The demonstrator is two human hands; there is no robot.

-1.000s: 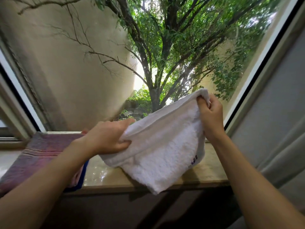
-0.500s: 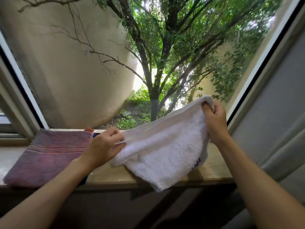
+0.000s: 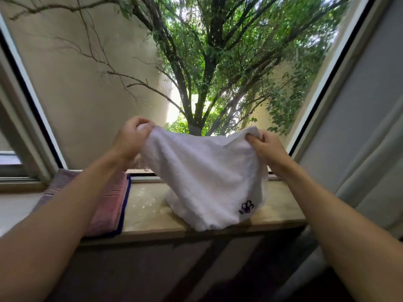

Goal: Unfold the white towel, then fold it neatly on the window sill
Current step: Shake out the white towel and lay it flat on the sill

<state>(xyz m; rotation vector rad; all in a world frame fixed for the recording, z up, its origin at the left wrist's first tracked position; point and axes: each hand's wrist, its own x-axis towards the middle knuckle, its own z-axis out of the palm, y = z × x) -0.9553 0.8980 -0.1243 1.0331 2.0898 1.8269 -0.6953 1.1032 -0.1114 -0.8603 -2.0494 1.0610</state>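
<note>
Item: white towel [image 3: 205,177], terry, with a small dark embroidered mark near its lower right corner. Held up in the air over the right half of the window sill [image 3: 148,210], its top edge stretched and sagging a little between two hands; the lower hem hangs down to about the sill's front edge, and whether it touches the stone cannot be told. It looks doubled in part, a second layer showing at its lower left.

Left hand [image 3: 130,138]: fingers curled tight round the towel's upper left corner, bunching it.

Right hand [image 3: 265,147]: fingers and thumb pinching the upper right corner, knuckles toward the glass.

Also on the sill: a pink folded towel [image 3: 106,205] at the left end, lying on a dark blue one [image 3: 124,210] whose edge shows along its right side; both sit apart from the white towel. A grey curtain [image 3: 370,171] hangs at the right.

Step in hand, as judged: opening the towel out, folding not yet begun. To do it well, draw the two corners apart until the top edge is taut and level, let any doubled layer drop free, then lay it flat on the bare stone right of the pink towel, hem square to the sill's front edge, before bringing corners together.
</note>
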